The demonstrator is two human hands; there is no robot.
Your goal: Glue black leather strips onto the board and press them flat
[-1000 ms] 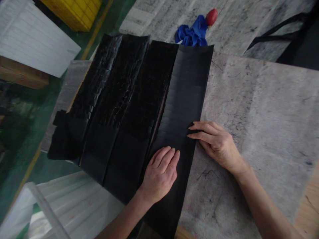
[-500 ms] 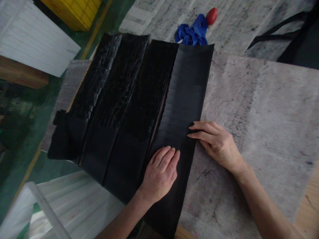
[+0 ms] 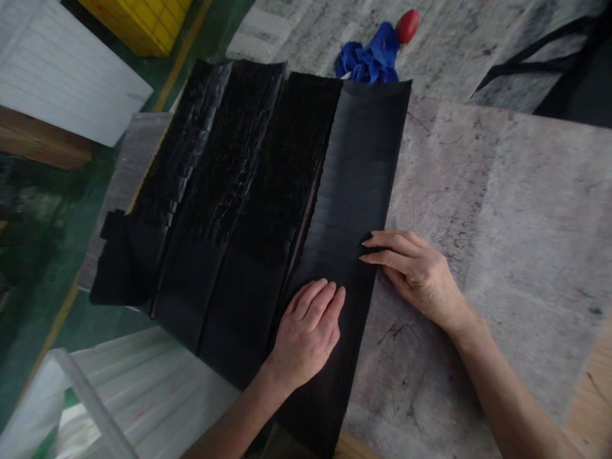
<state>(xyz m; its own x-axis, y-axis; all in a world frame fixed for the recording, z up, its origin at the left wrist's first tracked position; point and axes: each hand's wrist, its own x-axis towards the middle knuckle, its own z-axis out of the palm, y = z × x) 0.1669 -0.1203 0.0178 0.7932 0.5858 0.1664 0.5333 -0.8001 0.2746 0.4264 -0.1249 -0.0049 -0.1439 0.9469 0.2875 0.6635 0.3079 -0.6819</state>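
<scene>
My left hand [image 3: 308, 335] lies flat on the rightmost black sheet [image 3: 366, 140], its fingers stretched out side by side near the sheet's left edge. At the right edge of that same sheet is my right hand [image 3: 414, 271]. Two of its fingertips rest on top, and the lower part of the hand meets the edge, where its grip is partly hidden. Rows of thin black strips, some glossy, make up the overlapping black stacks [image 3: 239, 159] to the left. A dark gap runs between the rightmost sheet and the stack beside it.
Beyond the sheets lie a blue crumpled cloth or glove [image 3: 368, 60] and a red egg-shaped object [image 3: 407, 27]. The stained grey tabletop [image 3: 516, 242] extends right, with a black bag-like item [image 3: 574, 83] behind. A white crate [image 3: 157, 376] stands lower left, a yellow crate [image 3: 143, 22] upper left.
Both hands stay in the same place on the black sheet. The whole view has shifted very slightly.
</scene>
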